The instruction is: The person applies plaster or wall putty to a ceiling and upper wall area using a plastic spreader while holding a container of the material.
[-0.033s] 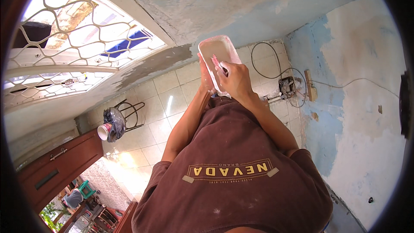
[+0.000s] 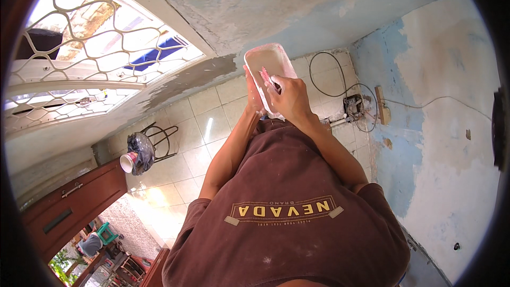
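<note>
A rectangular tray point(image 2: 271, 57) with rounded corners, pale inside and smeared pink and white along its rim, is held in front of my waist. My left hand point(image 2: 252, 94) supports its left side, the palm and fingers against the outer wall. Over the near half of the tray, my right hand point(image 2: 291, 95) is closed on a small tool with a pink end point(image 2: 264, 74). That end reaches down toward the tray's inside; the rest is hidden by my fingers, so its kind is unclear. White smears show on my fingers.
To the left stands a round-framed stool point(image 2: 163, 141) bearing a black plastic bag point(image 2: 143, 151) and a paper cup point(image 2: 127, 162). A black cable point(image 2: 313, 77) loops near an electrical box point(image 2: 353, 105) by the right wall. A grilled window point(image 2: 106, 37) and brown door point(image 2: 69, 202) lie left.
</note>
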`<state>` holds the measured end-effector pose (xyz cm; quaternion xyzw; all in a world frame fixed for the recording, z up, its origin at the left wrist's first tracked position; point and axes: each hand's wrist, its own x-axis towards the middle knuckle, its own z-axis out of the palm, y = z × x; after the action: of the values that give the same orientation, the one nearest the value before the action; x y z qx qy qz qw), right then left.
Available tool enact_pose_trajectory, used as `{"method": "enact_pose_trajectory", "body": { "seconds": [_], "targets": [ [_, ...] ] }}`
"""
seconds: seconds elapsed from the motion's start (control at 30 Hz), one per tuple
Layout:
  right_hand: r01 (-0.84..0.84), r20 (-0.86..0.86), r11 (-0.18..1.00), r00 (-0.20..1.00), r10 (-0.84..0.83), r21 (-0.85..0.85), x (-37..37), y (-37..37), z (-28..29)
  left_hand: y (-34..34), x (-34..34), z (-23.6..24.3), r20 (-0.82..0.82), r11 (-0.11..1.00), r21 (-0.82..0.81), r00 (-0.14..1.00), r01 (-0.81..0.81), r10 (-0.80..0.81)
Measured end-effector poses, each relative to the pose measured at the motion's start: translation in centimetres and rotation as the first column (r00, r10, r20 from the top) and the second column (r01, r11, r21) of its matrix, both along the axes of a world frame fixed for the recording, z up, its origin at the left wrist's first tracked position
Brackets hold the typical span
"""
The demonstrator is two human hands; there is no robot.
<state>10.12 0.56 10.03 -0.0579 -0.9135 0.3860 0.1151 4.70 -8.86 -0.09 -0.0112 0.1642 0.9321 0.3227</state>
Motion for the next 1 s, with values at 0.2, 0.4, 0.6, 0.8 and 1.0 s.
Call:
{"method": "enact_pose_trajectory", "body": {
  "seconds": [0.2,0.4,0.6,0.8,1.0],
  "targets": [
    [-0.006,0.030,0.994,0.999,0.009,-0.109,-0.2,0.7,0.3,0.3,0.0,0.6,0.065,0.999,0.042,0.998,0.020,-0.023],
    [0.019,0.000,0.984,1.000,-0.020,-0.175,-0.2,1.6,-0.2,0.5,-0.2,1.3,0.046,1.000,-0.016,0.999,-0.027,0.027],
    [0.028,0.024,0.993,0.999,-0.025,-0.113,-0.4,3.5,1.1,0.1,-0.3,-0.7,-0.015,0.997,0.040,0.998,0.065,-0.064],
    [0.062,-0.130,0.998,0.989,-0.064,-0.013,-0.5,3.7,4.7,0.0,-0.2,0.2,0.041,0.999,0.047,0.999,-0.006,0.004],
    [0.029,-0.089,0.996,0.995,-0.037,-0.085,0.1,0.7,3.9,-1.5,-0.2,-2.3,-0.047,0.964,0.259,0.998,0.054,-0.043]
  ]
}}
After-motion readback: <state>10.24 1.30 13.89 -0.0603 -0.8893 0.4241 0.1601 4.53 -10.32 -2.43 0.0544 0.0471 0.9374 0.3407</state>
